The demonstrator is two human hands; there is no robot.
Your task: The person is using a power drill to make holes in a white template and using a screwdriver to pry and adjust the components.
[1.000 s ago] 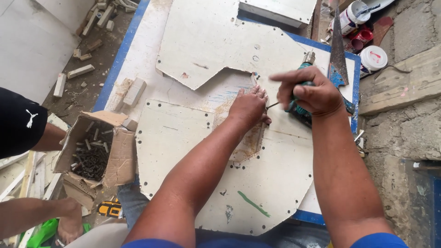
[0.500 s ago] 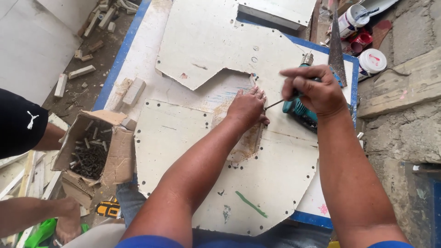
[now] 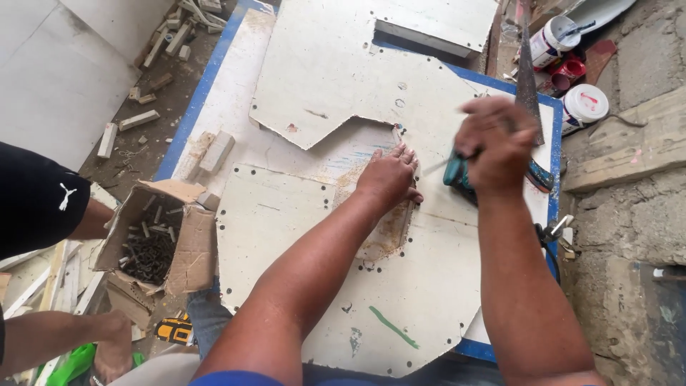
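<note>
My left hand (image 3: 389, 175) lies flat, fingers together, on a white cut panel (image 3: 300, 257) with holes along its edge, at a brown stained patch. My right hand (image 3: 494, 143) is blurred with motion and grips a teal power driver (image 3: 457, 174), its bit pointing left toward my left fingertips. A second white panel (image 3: 336, 78) with a notched edge lies just beyond, on a blue-edged board (image 3: 214, 78).
An open cardboard box (image 3: 153, 243) of dark screws sits at the left. Another person in a black shirt (image 3: 32, 200) stands at the far left. A hand saw (image 3: 527, 78) and paint cans (image 3: 582, 104) lie at the upper right. Wood offcuts (image 3: 136, 118) litter the floor.
My right hand has lifted slightly and shifted with the driver, now blurred. My left hand has stayed pressed on the panel.
</note>
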